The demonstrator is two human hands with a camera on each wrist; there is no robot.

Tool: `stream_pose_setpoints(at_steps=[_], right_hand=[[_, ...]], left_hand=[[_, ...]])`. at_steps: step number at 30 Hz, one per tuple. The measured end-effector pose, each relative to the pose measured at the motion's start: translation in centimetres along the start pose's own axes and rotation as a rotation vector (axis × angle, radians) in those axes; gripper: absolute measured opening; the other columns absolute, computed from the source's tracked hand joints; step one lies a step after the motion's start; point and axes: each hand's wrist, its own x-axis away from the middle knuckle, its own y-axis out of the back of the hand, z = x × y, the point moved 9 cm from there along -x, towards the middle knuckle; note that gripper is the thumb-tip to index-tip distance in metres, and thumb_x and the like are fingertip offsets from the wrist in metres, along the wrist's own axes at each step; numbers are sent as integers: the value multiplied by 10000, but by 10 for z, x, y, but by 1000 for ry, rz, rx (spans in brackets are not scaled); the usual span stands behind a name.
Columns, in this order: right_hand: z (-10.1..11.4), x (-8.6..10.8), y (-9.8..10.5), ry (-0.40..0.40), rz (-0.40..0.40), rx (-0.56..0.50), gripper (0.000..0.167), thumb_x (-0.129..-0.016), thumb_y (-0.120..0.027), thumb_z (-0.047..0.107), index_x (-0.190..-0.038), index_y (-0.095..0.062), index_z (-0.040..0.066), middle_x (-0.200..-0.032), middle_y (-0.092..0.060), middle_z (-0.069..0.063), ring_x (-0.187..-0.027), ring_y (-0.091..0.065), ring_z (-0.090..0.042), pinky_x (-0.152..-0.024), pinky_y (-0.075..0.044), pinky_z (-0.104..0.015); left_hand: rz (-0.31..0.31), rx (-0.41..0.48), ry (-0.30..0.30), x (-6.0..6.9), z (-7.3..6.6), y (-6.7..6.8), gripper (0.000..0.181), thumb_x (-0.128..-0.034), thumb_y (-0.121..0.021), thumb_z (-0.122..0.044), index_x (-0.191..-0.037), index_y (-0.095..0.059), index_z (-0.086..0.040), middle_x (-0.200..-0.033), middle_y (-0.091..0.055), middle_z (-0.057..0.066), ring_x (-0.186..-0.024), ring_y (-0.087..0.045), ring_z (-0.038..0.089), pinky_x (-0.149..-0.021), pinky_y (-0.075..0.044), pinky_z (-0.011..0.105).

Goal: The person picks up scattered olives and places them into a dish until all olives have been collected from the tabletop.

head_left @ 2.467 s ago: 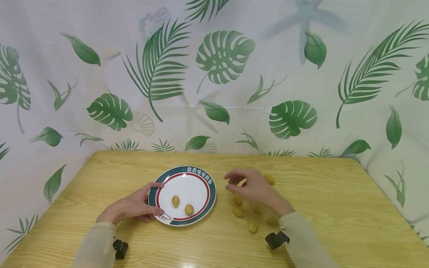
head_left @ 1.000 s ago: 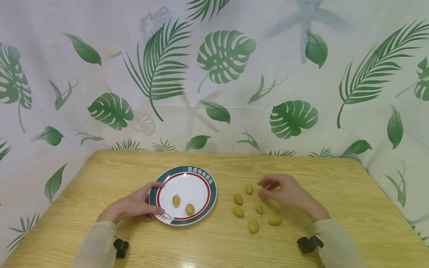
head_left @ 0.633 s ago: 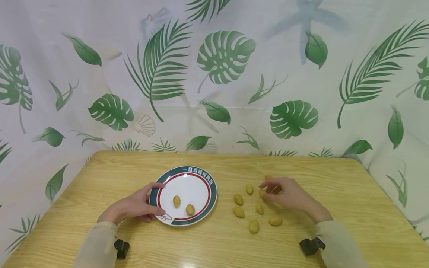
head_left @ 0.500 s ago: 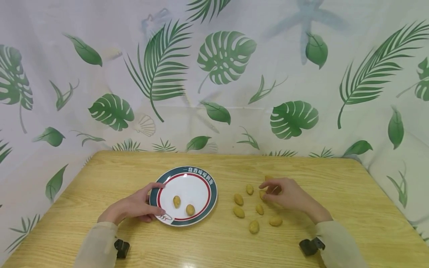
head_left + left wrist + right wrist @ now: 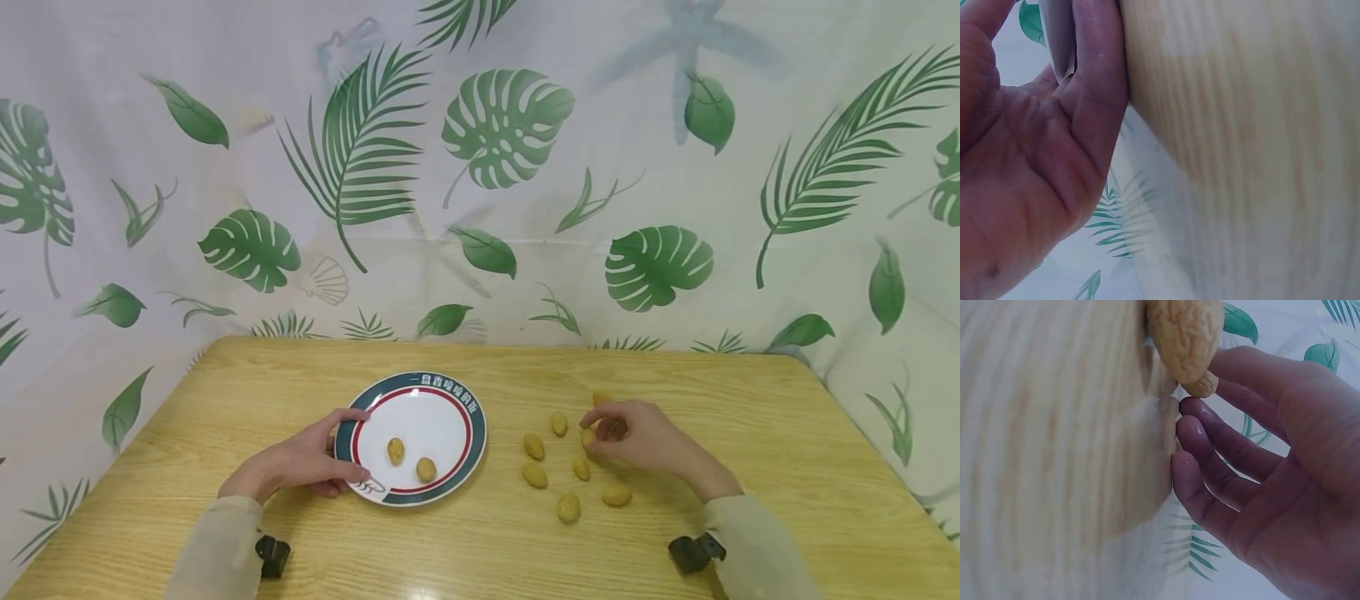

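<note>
In the head view, a white plate [image 5: 438,421] with a dark green rim and red ring lies left of centre, holding two brown, nut-like pieces [image 5: 426,469]. My left hand [image 5: 303,458] grips its left edge, thumb on the rim and fingers partly beneath; the left wrist view shows the plate edge [image 5: 1059,37] between thumb and fingers. My right hand [image 5: 645,437] pinches a similar piece [image 5: 588,438] between thumb and fingertips at the table. In the right wrist view, a large wrinkled piece [image 5: 1186,337] stands in front of the right hand [image 5: 1285,456], partly hiding the fingertips.
Several more pieces lie around the right hand on the wooden table [image 5: 300,375], among them one near the front [image 5: 568,507], one to the right [image 5: 617,494] and one behind the fingers [image 5: 602,399]. A leaf-printed cloth [image 5: 540,275] hangs behind the table.
My right hand has moved right from beside the plate to the scattered pieces, and its thumb and fingers have closed on one. The left hand and plate stay as they were.
</note>
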Motion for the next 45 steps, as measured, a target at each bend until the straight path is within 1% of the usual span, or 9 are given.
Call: stream_pose_setpoints(at_steps=[7, 11, 18, 22, 26, 35, 45], right_hand=[[3, 0, 1, 8, -10, 11, 269, -864, -809, 183, -1100, -727, 83, -853, -682, 27, -764, -595, -65, -675, -487, -234], [5, 0, 1, 20, -14, 19, 271, -859, -812, 185, -1096, -729, 84, -862, -690, 26, -768, -603, -56, -675, -497, -233], [2, 2, 3, -11, -34, 10, 272, -858, -807, 191, -1108, -731, 117, -903, -688, 23, -813, -629, -86, -720, -525, -244], [5, 1, 6, -4, -55, 17, 271, -868, -802, 219, -1115, -734, 130, -922, -695, 30, -841, -636, -90, -743, -530, -252], [11, 2, 9, 12, -79, 23, 259, -888, -796, 231, -1121, -736, 137, -934, -707, 37, -848, -644, -79, -746, -530, -257], [25, -1, 12, 57, -128, 25, 255, -896, -795, 190, -1137, -737, 127, -945, -734, 39, -836, -661, -63, -717, -525, -241], [41, -9, 6, 120, -155, -32, 249, -880, -802, 144, -1120, -740, 117, -966, -750, 12, -824, -655, -40, -684, -532, -224]], left_hand=[[-2, -1, 1, 0, 0, 1, 895, -853, -840, -245, -1559, -290, -216, -1060, -610, 115, -704, -630, 183, -651, -559, 260], [-1, 4, 0, 0, 2, 0, 898, -852, -841, -247, -1559, -290, -216, -1045, -615, 112, -704, -632, 183, -649, -562, 265], [9, 24, -21, -2, 3, -2, 874, -857, -833, -225, -1546, -296, -205, -1041, -633, 114, -711, -653, 181, -659, -571, 277], [11, 22, -28, -3, 2, -3, 873, -857, -833, -228, -1545, -297, -206, -1037, -629, 114, -709, -653, 179, -658, -570, 275], [13, 21, -30, -3, 1, -2, 873, -857, -832, -223, -1546, -296, -206, -1037, -631, 116, -706, -653, 178, -656, -568, 272], [7, 19, -23, -2, 0, -1, 882, -852, -836, -226, -1550, -297, -209, -1043, -632, 114, -706, -648, 182, -653, -562, 269], [8, 19, -8, -1, 0, 0, 890, -852, -835, -220, -1556, -290, -209, -1041, -628, 115, -706, -651, 180, -654, -566, 267]])
